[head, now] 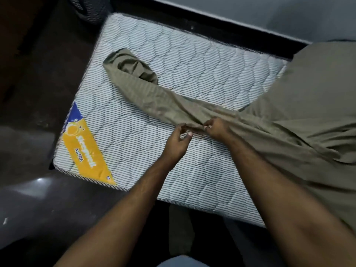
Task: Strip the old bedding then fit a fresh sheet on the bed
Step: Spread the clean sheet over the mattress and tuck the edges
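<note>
A bare quilted mattress (pixel 192 60) with grey stripes and a yellow-and-blue brand label (pixel 86 145) fills the middle of the view. An olive-green sheet (pixel 308 112) covers its right part and hangs over the near right edge. A bunched strip of the sheet runs left across the mattress and ends in a crumpled corner (pixel 133 64). My left hand (pixel 178 140) and my right hand (pixel 216 127) pinch the near edge of this strip close together, fingers curled on the fabric.
A dark bed frame (pixel 231 29) borders the mattress at the far side, against a grey wall (pixel 269 12). Dark glossy floor (pixel 38 199) lies left and in front. An olive cloth (pixel 179 232) lies on the floor beside the near mattress edge.
</note>
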### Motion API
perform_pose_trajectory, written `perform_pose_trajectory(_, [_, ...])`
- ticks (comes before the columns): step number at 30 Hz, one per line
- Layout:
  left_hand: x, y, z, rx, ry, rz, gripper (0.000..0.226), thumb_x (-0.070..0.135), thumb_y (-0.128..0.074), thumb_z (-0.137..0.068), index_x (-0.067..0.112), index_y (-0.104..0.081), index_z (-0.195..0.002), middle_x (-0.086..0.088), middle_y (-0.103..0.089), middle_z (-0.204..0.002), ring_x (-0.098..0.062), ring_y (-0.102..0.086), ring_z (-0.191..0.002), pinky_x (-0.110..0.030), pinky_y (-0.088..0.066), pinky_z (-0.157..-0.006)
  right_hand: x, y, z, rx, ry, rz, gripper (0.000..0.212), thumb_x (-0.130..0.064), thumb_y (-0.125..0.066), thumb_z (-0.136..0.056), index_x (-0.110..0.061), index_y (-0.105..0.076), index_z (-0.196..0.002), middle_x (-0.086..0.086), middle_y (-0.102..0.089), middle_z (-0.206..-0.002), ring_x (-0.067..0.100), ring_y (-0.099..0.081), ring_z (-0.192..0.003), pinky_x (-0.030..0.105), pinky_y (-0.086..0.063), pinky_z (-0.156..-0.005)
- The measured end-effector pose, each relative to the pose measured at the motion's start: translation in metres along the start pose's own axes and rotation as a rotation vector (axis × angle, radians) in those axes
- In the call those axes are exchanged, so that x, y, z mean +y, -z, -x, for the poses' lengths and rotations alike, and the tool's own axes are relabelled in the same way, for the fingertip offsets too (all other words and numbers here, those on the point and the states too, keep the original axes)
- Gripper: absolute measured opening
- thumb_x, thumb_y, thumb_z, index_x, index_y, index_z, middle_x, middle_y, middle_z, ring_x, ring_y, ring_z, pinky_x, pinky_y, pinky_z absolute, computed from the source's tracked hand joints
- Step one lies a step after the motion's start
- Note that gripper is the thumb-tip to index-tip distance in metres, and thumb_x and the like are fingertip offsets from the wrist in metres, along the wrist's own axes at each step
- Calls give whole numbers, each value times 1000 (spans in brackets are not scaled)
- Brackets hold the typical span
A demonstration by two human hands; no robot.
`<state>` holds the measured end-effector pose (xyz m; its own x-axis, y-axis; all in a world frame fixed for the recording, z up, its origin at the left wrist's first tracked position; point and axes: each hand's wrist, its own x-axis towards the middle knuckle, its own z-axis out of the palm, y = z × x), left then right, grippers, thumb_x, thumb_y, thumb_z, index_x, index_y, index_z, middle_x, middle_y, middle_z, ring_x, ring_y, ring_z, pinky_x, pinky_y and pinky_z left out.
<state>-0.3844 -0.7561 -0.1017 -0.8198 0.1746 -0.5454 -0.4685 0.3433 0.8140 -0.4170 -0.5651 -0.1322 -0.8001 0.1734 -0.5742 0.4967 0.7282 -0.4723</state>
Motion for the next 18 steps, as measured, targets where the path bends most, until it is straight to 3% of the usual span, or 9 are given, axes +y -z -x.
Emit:
perform_pose_trajectory(4, [-27,9,-22,-45,51,18,29,32,-65,-97,33,-54,-124,12,-64,-113,-30,-68,-108,-43,-53,-99,9,-35,-48,-118,51,153,31,-23,-60,-98,-7,-70,-122,19,-57,-140,34,-33,-146,24,-34,-110])
perform_pose_trajectory(7, [-50,11,-28,-63,68,-19,43,34,-63,-99,21,-53,-138,-2,-62,-129,-26,-69,-106,-38,-55,-95,20,-59,-78,-128,70,323,33,-33,-59,-97,-16,-68,-124,23,-24,-161,35,-55,-125,28,-44,-102])
perform_pose_trajectory(9, [-64,12,-34,-63,81,-57,46,32,-63,-100,19,-52,-143,-4,-62,-132,-25,-69,-104,-35,-55,-92,26,-74,-91,-129,66,359,37,-33,-61,-96,-14,-65,-127,20,-24,-162,35,-56,-124,33,-46,-100])
perform_pose_trajectory(12, [-70,12,-41,-43,91,-65,41,36,-62,-98,22,-55,-136,-2,-63,-128,-23,-69,-104,-36,-54,-92,30,-81,-86,-51,42,290,34,-27,-64,-92,-13,-68,-123,18,-63,-132,35,-61,-118,36,-48,-96])
perform_pose_trajectory(15, [-54,-1,-41,-22,158,92,23,27,-58,-103,23,-53,-125,4,-64,-108,-19,-67,-99,-27,-51,-78,25,-57,-56,134,89,-5,22,-33,-71,-89,-14,-77,-99,4,-76,-85,20,-70,-83,27,-48,-71])
perform_pose_trajectory(17, [-49,-8,-44,55,286,238,20,31,-52,-106,19,-52,-122,4,-60,-99,-21,-62,-96,-30,-51,-75,8,-34,-26,-42,148,-377,27,-38,-71,-92,-11,-70,-86,-9,-63,-61,6,-53,-57,25,-38,-54])
perform_pose_trajectory(18, [-40,-10,-43,75,377,350,30,42,-50,-105,18,-53,-124,2,-59,-101,-23,-60,-99,-36,-51,-80,-1,-16,-5,-190,206,-541,30,-38,-70,-92,-8,-68,-85,-8,-59,-61,4,-49,-57,22,-36,-52])
